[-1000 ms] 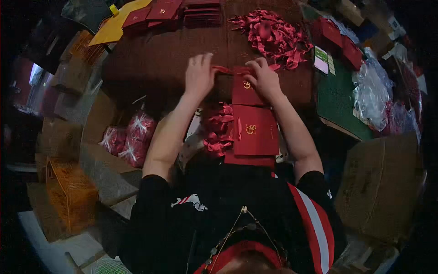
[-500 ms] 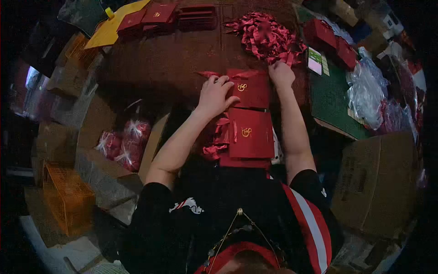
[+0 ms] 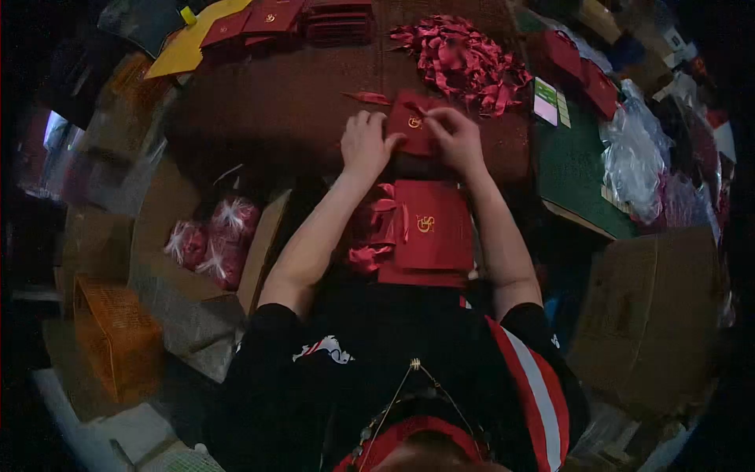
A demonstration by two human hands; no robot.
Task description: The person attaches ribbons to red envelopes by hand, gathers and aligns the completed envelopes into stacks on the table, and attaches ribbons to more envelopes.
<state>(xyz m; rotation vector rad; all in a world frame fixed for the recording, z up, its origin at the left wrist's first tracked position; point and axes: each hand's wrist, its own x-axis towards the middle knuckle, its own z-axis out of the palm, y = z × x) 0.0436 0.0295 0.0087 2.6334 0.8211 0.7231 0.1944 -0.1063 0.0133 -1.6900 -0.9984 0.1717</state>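
A small flat red gift bag (image 3: 418, 143) with a gold emblem lies in front of me on the brown surface. My left hand (image 3: 365, 145) is at its left edge, thumb over the front and fingers curled beside it. My right hand (image 3: 459, 141) pinches a dark red ribbon (image 3: 420, 111) against the bag's upper part. Another loose ribbon (image 3: 368, 98) lies just above my left fingers. Nearer my body is a stack of similar red bags (image 3: 434, 228), with ribbon loops (image 3: 371, 258) hanging at its left side.
A heap of red ribbons (image 3: 472, 63) lies at the back right. More red bags (image 3: 338, 23) are stacked at the far edge. On the left, a carton holds plastic-wrapped red bundles (image 3: 224, 240). Clear plastic bags (image 3: 633, 157) and a cardboard box (image 3: 645, 315) stand right.
My right hand has moved left from the ribbon heap to the bag, bringing a ribbon. The bag has shifted slightly away from me, apart from the stack. My left hand stays at its left edge.
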